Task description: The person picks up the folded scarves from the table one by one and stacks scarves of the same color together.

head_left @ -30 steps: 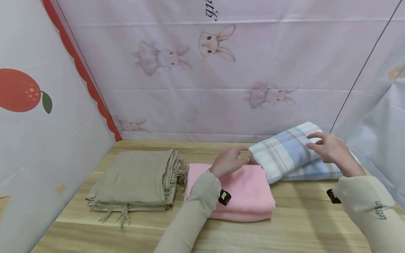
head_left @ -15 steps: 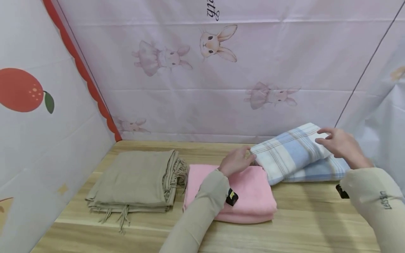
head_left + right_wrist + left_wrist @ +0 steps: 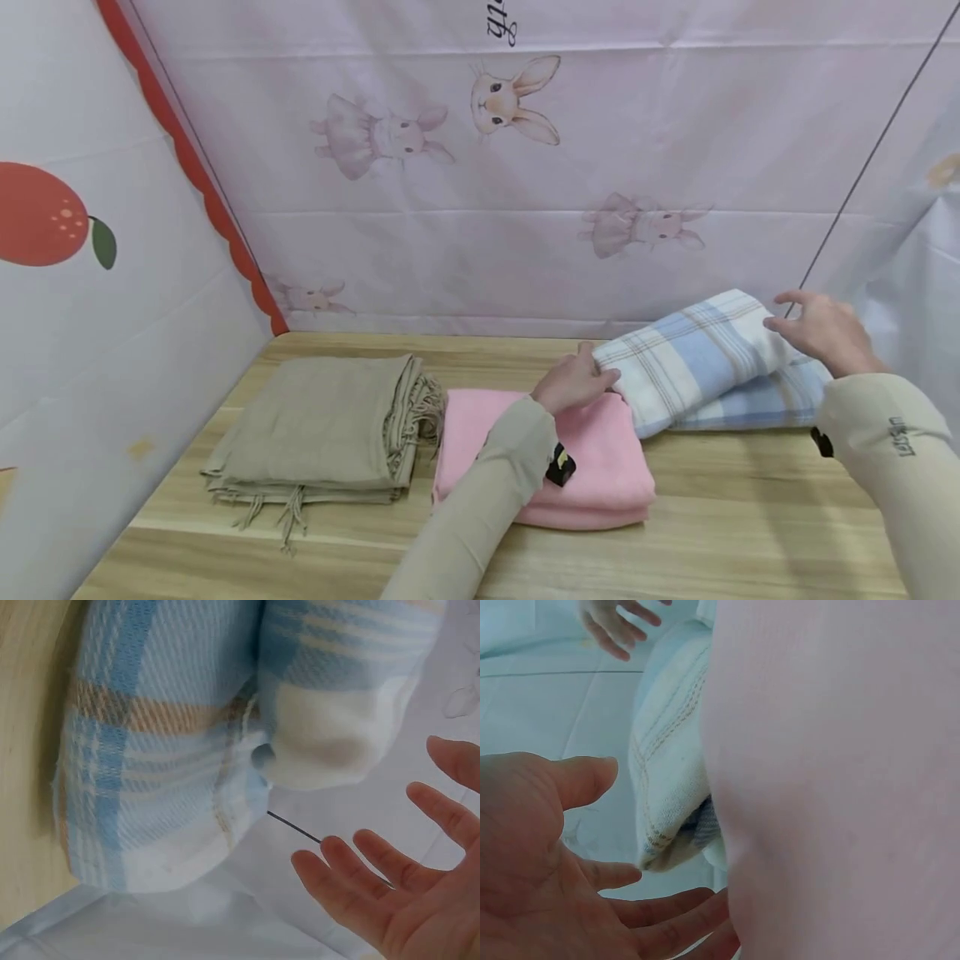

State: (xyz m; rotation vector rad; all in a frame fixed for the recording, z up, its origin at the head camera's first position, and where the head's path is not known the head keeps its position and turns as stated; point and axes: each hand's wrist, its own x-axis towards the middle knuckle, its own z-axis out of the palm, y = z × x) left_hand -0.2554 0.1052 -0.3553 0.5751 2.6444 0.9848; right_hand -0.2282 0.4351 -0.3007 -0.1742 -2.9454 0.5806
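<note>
A folded blue and white plaid cloth (image 3: 697,358) lies at the back right, its upper part slanted across the lower. My left hand (image 3: 576,382) is over the pink folded cloth (image 3: 600,467), fingers at the plaid cloth's left corner. In the left wrist view that hand (image 3: 570,870) has its fingers spread, an index tip close to the plaid corner (image 3: 667,765). To the right of the plaid cloth is my right hand (image 3: 828,332); in the right wrist view its fingers (image 3: 337,889) are spread apart from the cloth (image 3: 165,772).
A beige folded cloth with fringes (image 3: 322,425) lies on the left of the wooden table (image 3: 712,550). A printed sheet with rabbits (image 3: 450,267) hangs behind the table, and white sheets stand at both sides.
Both hands have moved to the right, the left one closer to the plaid cloth's left corner, the right one off its right end. The upper plaid part looks slightly fuller at its right end.
</note>
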